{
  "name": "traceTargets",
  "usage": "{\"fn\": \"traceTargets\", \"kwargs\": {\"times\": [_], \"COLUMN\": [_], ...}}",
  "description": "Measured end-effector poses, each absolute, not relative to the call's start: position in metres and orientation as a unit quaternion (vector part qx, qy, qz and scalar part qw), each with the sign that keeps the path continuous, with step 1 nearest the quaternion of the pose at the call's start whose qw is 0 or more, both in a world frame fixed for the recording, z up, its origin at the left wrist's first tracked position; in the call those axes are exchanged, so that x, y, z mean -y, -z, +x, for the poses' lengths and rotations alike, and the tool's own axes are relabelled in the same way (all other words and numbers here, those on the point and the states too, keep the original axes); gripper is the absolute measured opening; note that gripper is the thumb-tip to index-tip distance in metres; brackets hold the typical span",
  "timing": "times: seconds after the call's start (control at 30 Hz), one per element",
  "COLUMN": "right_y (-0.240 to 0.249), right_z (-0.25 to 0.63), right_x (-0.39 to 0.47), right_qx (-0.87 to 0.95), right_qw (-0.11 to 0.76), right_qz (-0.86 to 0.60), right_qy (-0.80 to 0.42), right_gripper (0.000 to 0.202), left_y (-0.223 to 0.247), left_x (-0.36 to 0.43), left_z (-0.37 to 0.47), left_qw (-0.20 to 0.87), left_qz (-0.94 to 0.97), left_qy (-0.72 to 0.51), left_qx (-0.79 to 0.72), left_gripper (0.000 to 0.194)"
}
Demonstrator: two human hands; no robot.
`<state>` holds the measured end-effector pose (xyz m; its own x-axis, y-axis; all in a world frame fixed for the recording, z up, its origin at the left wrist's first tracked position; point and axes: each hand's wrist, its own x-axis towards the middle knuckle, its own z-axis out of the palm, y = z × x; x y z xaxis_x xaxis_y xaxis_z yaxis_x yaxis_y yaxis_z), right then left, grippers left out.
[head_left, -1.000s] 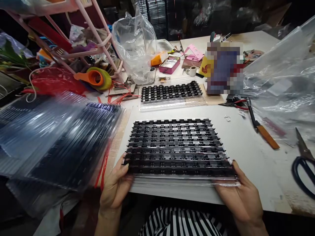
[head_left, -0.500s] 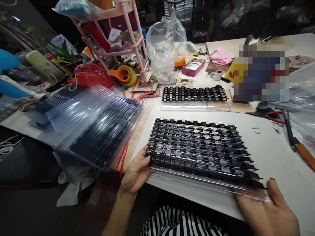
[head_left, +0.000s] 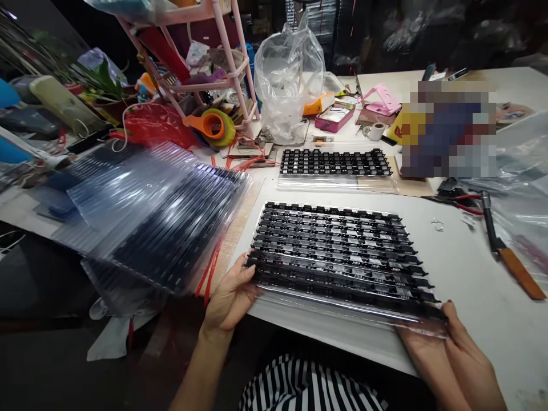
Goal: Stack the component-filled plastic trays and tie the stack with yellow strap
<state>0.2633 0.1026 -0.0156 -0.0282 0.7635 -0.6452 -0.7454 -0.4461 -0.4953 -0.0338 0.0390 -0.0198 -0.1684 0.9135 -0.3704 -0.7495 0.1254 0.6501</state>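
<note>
Fingers (head_left: pixel 247 274) clamped round clear tray (head_left: pixel 342 309), black parts (head_left: pixel 329 244) in rows, lower centre, our left hand (head_left: pixel 231 297) and right hand (head_left: pixel 456 351) at near corners, second tray (head_left: pixel 334 182) upper centre

The held tray (head_left: pixel 342 313) is glossy clear plastic, the tabletop (head_left: pixel 466 274) smooth and matt.

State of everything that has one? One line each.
Left hand: closed on front tray's near left corner
Right hand: gripping its near right corner
Front tray: loaded with rows of black parts
Rear tray: holds black parts, bare along front
Tray stack: loaded, askew
Magenta box: open
Pliers: lying, handles apart
</note>
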Motion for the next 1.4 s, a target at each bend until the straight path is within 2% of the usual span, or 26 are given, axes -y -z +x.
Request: {"fn": "traceTargets", "kwargs": {"times": [0.23, 0.53, 0.63, 0.83, 1.07, 1.23, 1.4], "right_y": [0.019, 0.022, 0.02, 0.021, 0.027, 0.029, 0.031], "right_z": [0.264, 0.262, 0.262, 0.264, 0.27, 0.27, 0.268], "right_x": [-0.103, -0.106, -0.108, -0.107, -0.102, -0.103, -0.104], "right_qx": [0.026, 0.015, 0.019, 0.062, 0.073, 0.053, 0.038], "right_qw": [0.538, 0.553, 0.556, 0.57, 0.536, 0.537, 0.544], "right_qz": [-0.416, -0.296, -0.262, -0.246, -0.243, -0.245, -0.286], "right_qy": [-0.733, -0.779, -0.789, -0.781, -0.805, -0.806, -0.788], "right_gripper": [0.025, 0.024, 0.028, 0.034, 0.037, 0.035, 0.032], "left_y": [0.017, 0.022, 0.019, 0.008, 0.017, 0.019, 0.023], "left_x": [-0.041, -0.043, -0.045, -0.048, -0.048, -0.044, -0.044], "left_z": [-0.033, -0.042, -0.037, -0.007, -0.022, -0.023, -0.022], "left_qw": [0.623, 0.605, 0.591, 0.497, 0.542, 0.57, 0.572], "left_qz": [0.086, 0.02, 0.007, 0.039, -0.06, -0.063, -0.05], "left_qy": [-0.656, -0.638, -0.637, -0.736, -0.705, -0.712, -0.719], "left_qx": [-0.416, -0.476, -0.495, -0.458, -0.454, -0.406, -0.391], "left_gripper": [0.035, 0.055, 0.05, 0.041, 0.038, 0.046, 0.046]}}
